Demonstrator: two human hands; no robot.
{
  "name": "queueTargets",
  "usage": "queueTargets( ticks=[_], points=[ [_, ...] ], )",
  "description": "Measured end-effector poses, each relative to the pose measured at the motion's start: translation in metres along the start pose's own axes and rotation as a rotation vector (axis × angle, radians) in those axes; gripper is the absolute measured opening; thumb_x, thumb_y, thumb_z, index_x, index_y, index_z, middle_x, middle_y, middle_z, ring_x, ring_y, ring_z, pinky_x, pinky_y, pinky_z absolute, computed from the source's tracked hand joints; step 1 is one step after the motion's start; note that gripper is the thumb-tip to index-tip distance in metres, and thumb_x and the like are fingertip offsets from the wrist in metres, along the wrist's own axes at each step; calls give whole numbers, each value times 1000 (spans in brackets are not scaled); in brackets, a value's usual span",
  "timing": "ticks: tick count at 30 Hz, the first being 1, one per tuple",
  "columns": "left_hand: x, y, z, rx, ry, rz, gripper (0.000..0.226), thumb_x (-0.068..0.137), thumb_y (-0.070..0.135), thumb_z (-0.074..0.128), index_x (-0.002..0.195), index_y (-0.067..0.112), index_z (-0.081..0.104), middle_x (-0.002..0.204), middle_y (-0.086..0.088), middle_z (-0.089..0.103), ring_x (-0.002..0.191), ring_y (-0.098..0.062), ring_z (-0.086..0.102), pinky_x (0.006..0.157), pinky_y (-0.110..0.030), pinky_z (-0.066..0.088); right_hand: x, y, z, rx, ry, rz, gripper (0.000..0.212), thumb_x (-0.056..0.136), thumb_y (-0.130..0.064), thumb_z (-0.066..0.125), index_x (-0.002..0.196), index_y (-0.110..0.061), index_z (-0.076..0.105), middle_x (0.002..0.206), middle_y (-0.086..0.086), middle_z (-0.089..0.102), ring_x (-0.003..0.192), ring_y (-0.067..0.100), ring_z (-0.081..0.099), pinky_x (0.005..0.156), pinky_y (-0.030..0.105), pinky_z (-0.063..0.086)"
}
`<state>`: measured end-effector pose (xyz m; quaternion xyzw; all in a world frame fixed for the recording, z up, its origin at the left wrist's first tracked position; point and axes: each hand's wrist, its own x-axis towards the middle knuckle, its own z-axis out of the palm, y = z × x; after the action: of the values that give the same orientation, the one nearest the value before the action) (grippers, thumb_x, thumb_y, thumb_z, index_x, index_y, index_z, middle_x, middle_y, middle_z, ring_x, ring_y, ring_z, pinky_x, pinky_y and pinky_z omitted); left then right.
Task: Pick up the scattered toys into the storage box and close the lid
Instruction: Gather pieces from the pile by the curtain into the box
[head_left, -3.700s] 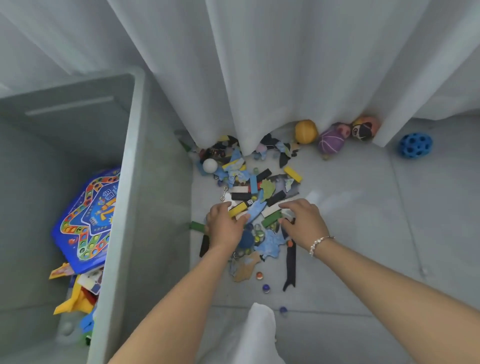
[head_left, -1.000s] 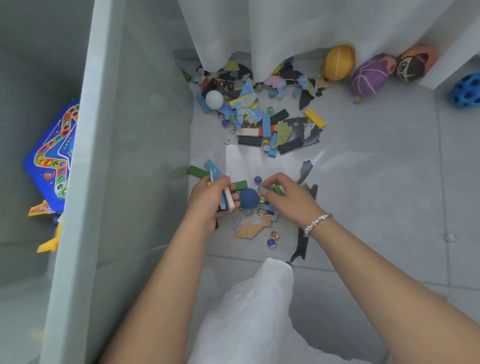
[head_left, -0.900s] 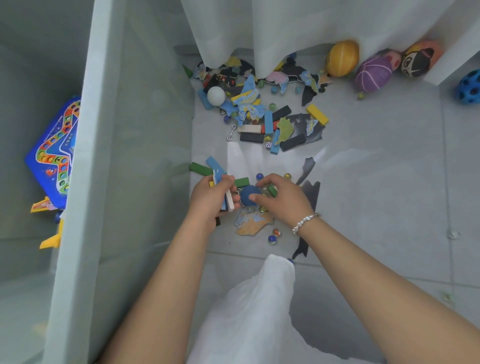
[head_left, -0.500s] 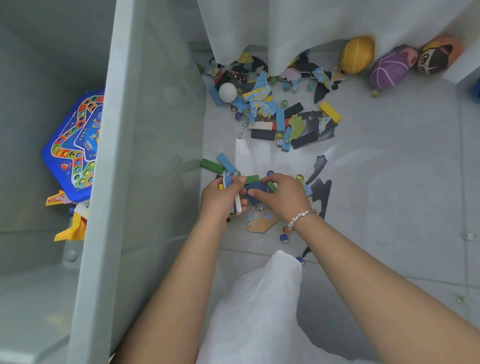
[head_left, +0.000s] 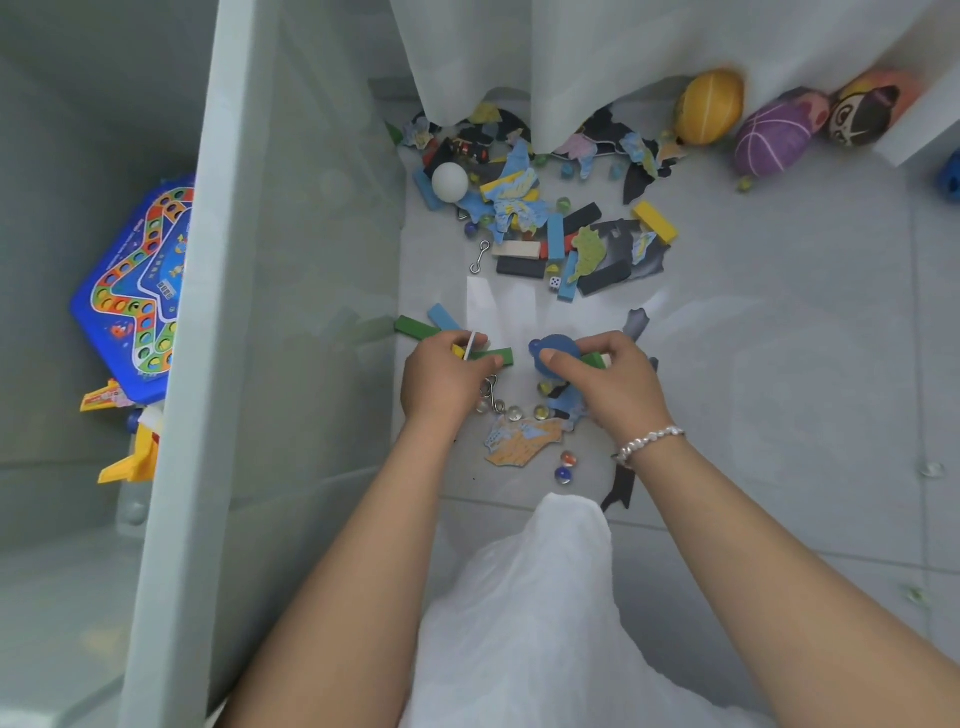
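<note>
The grey storage box stands open on the left, with a blue game board and yellow toy parts inside. My left hand grips a bundle of small blocks, green, yellow and white, just right of the box wall. My right hand holds a dark blue ball together with a green block. Marbles, a metal ring puzzle and an orange puzzle piece lie on the floor between and below my hands.
A pile of blocks, puzzle pieces and a white ball lies further off by the white curtain. Yellow, purple and face-painted balls sit at the back right. White fabric covers my lap.
Both hands have gathered pieces from the near pile. My right hand has lifted the dark blue ball, and the hands have drawn slightly apart.
</note>
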<state>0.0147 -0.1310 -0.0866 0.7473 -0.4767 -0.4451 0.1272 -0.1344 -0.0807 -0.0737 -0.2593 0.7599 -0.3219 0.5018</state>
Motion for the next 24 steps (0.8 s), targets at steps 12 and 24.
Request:
queueTargets(
  ticks=[12, 24],
  points=[
    [5, 17, 5, 485, -29, 96, 26, 76, 31, 75, 100, 24, 66, 99, 6, 69, 87, -19, 63, 66, -24, 41, 6, 8, -8, 121, -9, 75, 26, 74, -39, 73, 82, -27, 51, 90, 3, 55, 57, 3, 41, 40, 11, 34],
    [8, 20, 5, 344, -29, 62, 23, 73, 35, 77, 88, 22, 66, 83, 1, 67, 74, -20, 62, 67, -30, 50, 5, 9, -13, 161, -13, 97, 25, 75, -38, 73, 80, -28, 51, 94, 4, 54, 56, 3, 39, 45, 14, 32]
  ],
)
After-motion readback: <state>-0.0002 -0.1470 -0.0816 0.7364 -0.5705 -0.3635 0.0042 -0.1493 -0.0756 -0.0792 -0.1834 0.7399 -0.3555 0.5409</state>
